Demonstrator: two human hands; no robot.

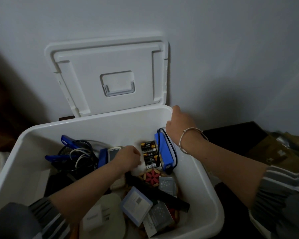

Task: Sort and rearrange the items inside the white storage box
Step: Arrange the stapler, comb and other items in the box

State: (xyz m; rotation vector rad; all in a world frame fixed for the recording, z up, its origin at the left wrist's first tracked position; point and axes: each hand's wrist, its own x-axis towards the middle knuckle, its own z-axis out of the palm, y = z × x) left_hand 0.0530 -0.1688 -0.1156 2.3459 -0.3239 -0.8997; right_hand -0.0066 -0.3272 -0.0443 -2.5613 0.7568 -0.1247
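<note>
The white storage box (33, 152) stands open, its lid (110, 78) leaning back against the wall. Inside, my left hand (128, 158) reaches down among the items and grips a small white object (139, 169) next to the black battery packs (149, 155). My right hand (179, 123) rests on the box's far right rim, fingers curled over the edge, a silver bangle on the wrist. Below it a blue power bank (164, 152) with a black cable leans on the right wall.
The box also holds a white remote (112, 153), blue clips (67, 140), tangled cables (79, 156), a red flower-patterned mat (152, 176), small grey and blue cartons (136, 204) and a beige pouch (109, 216). Cardboard (274, 149) lies at the right.
</note>
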